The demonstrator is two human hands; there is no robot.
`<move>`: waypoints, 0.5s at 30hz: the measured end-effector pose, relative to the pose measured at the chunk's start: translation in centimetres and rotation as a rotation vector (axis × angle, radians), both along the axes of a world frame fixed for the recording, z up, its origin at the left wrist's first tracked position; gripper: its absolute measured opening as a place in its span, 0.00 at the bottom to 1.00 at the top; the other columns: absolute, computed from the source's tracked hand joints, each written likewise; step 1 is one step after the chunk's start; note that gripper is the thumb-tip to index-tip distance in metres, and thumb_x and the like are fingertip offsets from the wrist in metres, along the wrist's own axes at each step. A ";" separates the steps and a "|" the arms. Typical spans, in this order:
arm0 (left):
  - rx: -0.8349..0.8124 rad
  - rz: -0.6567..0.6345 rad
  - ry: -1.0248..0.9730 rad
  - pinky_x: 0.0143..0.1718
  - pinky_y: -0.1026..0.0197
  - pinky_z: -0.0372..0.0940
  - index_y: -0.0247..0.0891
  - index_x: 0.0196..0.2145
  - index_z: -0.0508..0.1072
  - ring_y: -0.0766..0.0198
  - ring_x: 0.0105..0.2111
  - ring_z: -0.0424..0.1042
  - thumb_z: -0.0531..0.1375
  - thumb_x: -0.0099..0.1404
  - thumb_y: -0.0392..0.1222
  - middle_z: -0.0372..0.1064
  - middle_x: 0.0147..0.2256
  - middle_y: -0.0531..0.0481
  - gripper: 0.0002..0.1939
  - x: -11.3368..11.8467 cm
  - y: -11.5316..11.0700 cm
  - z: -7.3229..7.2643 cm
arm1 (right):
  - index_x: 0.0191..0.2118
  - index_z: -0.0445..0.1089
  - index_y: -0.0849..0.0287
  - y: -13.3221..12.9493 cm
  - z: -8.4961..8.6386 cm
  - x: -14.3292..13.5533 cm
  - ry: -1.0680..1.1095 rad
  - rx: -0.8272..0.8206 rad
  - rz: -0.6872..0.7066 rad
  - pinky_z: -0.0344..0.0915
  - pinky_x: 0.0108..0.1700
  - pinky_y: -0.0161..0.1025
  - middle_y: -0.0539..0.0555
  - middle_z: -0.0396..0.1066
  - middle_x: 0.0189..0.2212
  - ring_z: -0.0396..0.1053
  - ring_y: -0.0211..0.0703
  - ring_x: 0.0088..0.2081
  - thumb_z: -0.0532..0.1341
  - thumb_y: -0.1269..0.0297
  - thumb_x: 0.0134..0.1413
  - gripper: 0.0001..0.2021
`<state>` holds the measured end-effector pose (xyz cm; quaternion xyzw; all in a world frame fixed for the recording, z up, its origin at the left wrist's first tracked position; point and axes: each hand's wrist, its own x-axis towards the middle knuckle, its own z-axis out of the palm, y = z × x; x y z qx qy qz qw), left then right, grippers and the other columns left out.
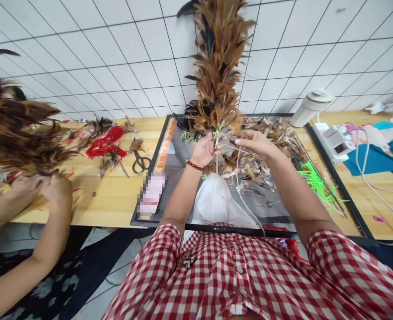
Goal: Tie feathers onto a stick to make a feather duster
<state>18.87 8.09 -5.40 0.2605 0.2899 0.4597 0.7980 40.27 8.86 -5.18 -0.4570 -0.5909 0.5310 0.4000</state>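
Observation:
A tall bundle of brown and black feathers (220, 66) stands upright against the tiled wall. At its lower end, where bright green ties (217, 133) show, my left hand (204, 150) is closed around the stem. To the right, my right hand (256, 143) has its thumb and fingers brought together on a thin white string (238, 148) that runs across to the bundle's base. Loose brown feathers (249, 171) lie under and behind both hands. Below my left hand a white cloth or bag (212, 200) sits at the table edge.
Bright green strands (318, 182), a white cup (312, 108) and a white power strip (332, 142) lie right. On the left are a phone (152, 193), black scissors (140, 162) and red yarn (106, 142). A co-worker's hands (54, 186) hold another feather bundle (19, 133).

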 end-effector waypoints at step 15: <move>0.048 0.222 0.164 0.14 0.76 0.39 0.38 0.34 0.66 0.83 0.15 0.50 0.68 0.64 0.49 0.63 0.26 0.59 0.16 1.4 -0.1 -0.6 | 0.27 0.66 0.56 0.6 -0.9 -5.4 0.137 0.016 -0.290 0.50 0.21 0.33 0.44 0.60 0.17 0.52 0.32 0.20 0.76 0.42 0.31 0.27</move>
